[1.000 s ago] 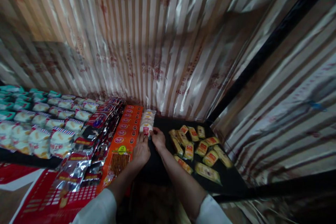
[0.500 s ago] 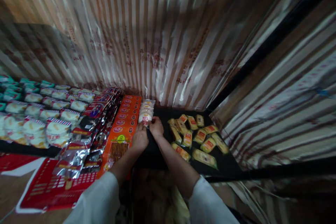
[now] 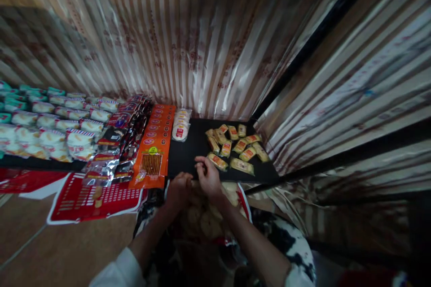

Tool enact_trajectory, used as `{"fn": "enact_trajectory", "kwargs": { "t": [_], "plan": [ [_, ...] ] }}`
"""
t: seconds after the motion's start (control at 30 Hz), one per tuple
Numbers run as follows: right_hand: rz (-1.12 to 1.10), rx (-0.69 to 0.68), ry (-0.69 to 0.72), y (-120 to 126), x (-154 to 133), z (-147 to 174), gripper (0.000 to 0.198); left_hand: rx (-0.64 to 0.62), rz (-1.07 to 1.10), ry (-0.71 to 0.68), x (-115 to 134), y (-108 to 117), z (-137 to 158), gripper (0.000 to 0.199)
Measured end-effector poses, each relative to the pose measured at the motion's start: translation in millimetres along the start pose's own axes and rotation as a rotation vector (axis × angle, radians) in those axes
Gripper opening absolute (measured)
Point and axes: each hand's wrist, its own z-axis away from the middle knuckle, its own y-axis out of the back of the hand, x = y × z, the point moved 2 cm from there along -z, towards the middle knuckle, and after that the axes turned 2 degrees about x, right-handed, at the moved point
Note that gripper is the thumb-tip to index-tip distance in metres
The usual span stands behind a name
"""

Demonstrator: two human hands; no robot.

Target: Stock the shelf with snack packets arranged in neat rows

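Note:
My left hand (image 3: 180,189), its fingers curled in, hovers at the front edge of the black shelf (image 3: 188,157); nothing shows sticking out of it. Beside it my right hand (image 3: 209,178) has its fingers partly bent and apart, holding nothing I can see. Under both hands is a red basket (image 3: 247,206) with round, pale packaged pieces (image 3: 207,222), dim and partly covered by my arms. A short row of clear-wrapped round white crackers (image 3: 181,128) stands on the shelf, apart from my hands. Right of it lie several loose yellow-wrapped snack packs (image 3: 242,166).
Left of the crackers lies a long orange snack sheet (image 3: 156,139), then dark red shiny packets (image 3: 126,139) and rows of white packs (image 3: 57,132). A second red basket (image 3: 97,202) sits below the shelf. Striped sheeting (image 3: 188,40) and a black bar (image 3: 303,58) bound the back and right.
Both hands have left the row of white crackers and drawn back toward me, over the basket. The crackers stay on the shelf. The view has tilted down and shows the basket.

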Motion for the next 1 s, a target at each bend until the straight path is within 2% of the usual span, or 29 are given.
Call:
{"fn": "enact_trajectory", "kwargs": {
  "t": [0.07,0.13,0.27,0.37,0.5,0.8,1.0],
  "plan": [
    [0.041,-0.049,0.007,13.4,6.6,31.1,0.023,-0.086,0.028,0.028,1.8,-10.4,23.8,0.027],
    [0.164,-0.037,0.0,28.2,18.2,56.4,0.024,-0.143,0.052,0.07,6.1,-17.5,41.9,0.027],
    [0.442,-0.033,-0.077,57.3,48.2,84.7,0.026,-0.234,0.053,0.139,18.7,-27.2,61.6,0.029],
    [0.55,-0.117,-0.118,69.5,66.2,89.4,0.029,-0.303,0.046,0.149,25.5,-38.5,67.4,0.032],
    [0.557,-0.24,-0.161,69.0,78.9,88.4,0.035,-0.31,0.041,0.115,31.2,-52.4,70.8,0.035],
    [0.489,-0.227,-0.136,71.9,75.2,97.8,0.027,-0.322,-0.018,0.126,34.8,-48.2,73.5,0.037],
    [0.519,-0.242,-0.093,77.0,67.0,101.6,0.021,-0.283,0.034,0.165,36.9,-58.0,69.9,0.038]
  ]
}}
